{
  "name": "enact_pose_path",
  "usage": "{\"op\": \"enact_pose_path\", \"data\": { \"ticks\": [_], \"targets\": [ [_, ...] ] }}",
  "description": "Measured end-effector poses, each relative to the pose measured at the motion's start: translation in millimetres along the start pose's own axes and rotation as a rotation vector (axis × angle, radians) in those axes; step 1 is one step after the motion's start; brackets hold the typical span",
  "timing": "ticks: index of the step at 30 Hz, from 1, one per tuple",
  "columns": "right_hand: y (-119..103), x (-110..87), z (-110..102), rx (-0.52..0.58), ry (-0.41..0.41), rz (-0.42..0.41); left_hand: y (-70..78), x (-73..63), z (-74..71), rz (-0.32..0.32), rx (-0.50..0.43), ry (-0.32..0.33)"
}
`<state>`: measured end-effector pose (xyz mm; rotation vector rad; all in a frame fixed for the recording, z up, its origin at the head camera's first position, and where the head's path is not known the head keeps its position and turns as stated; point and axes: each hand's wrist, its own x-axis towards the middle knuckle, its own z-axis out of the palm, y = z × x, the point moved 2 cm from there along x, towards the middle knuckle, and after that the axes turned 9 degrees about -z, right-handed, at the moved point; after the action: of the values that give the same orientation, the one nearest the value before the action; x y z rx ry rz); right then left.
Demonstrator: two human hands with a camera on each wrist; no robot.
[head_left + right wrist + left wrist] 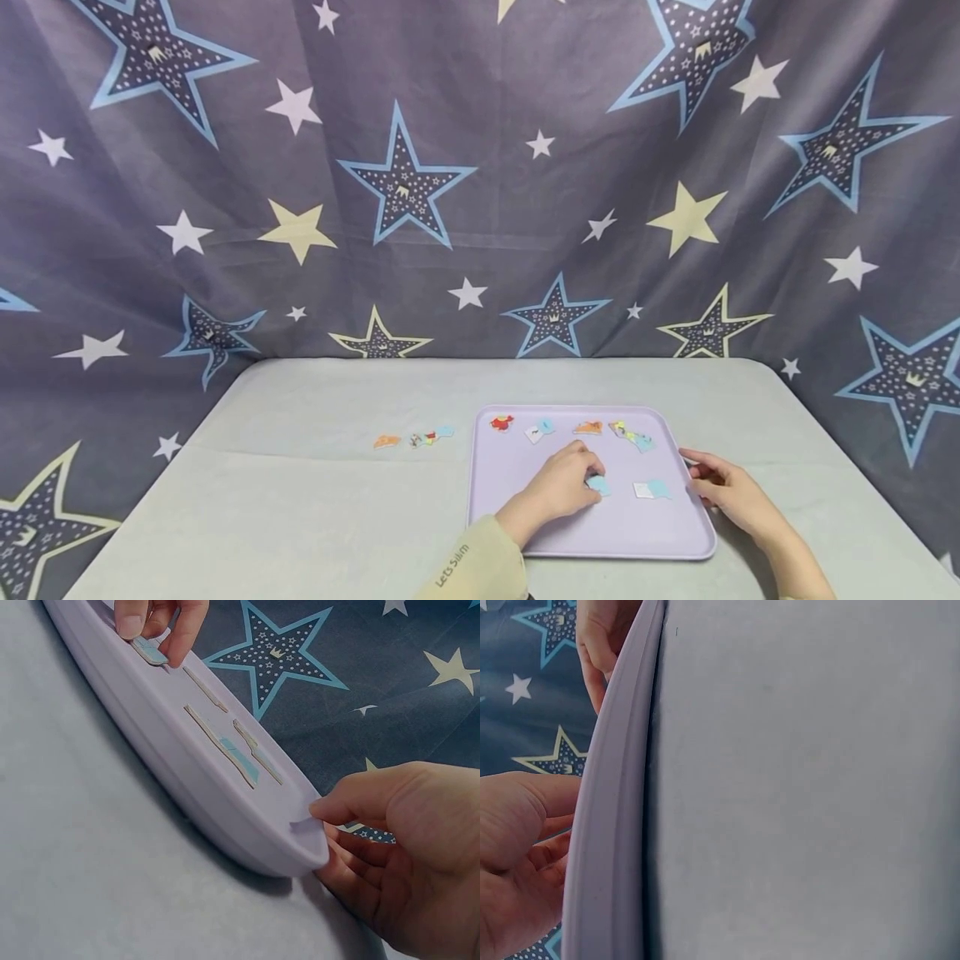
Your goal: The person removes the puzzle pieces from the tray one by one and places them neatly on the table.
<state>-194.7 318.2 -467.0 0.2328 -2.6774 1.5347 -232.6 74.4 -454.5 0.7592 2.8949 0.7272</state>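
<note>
Head camera, and the left hand has a pale blue piece pinched between thumb and fingers, those fingers covering much of it! The pale sleeve behind is cut off by the near edge. Over in the left-wrist view, the tray wall screens that hand's fingertips completely. From the right wrist, several pieces show almost edge-on, so their prints can't be read.

Here's the container: a lilac tray on the right of the counter, the pinched piece inside it. Along its far side, left to right: a red piece, a white-and-blue piece, an orange piece, a multicoloured piece. Nearer and right, a blue-and-white piece. The right hand grips the right rim, thumb over the top. Left of the tray, more cutouts on the counter.

Smooth tray, rounded corners; flat, irregular pieces with pale edges; and starry cloth hanging in folds beyond.
</note>
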Motion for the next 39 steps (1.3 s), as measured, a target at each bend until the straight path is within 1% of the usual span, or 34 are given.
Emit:
{"op": "enact_pose_path", "data": {
  "ticks": [8,15,19,24,31,35,39],
  "targets": [
    [-1.1,-0.5,-0.2,0.002,0.0,0.009,0.3,-1.2,-2.5,0.004,-0.012,0.001],
    [-0.3,-0.3,-0.1,0.004,0.004,-0.007,-0.4,-1.5,-2.8,0.032,-0.036,-0.006],
    [-0.2,0.0,-0.2,0.003,0.004,-0.008,-2.0,-2.3,-5.7,0.047,-0.038,-0.005],
    [-0.6,-0.2,-0.1,0.006,0.004,-0.007,-6.5,-4.1,-14.2,0.04,-0.045,0.003],
    [-1.2,-0.1,-1.3,0.002,0.008,-0.031,-15.9,-6.8,-31.0,0.049,-0.07,0.05],
    [-1.4,0.1,-2.1,0.0,0.011,-0.041,-23.8,-8.9,-37.5,0.045,-0.098,0.075],
    [-1.1,-0.4,-1.0,0.003,0.002,-0.032,-34.0,-13.1,-42.5,0.017,-0.135,0.082]
  ]
}}
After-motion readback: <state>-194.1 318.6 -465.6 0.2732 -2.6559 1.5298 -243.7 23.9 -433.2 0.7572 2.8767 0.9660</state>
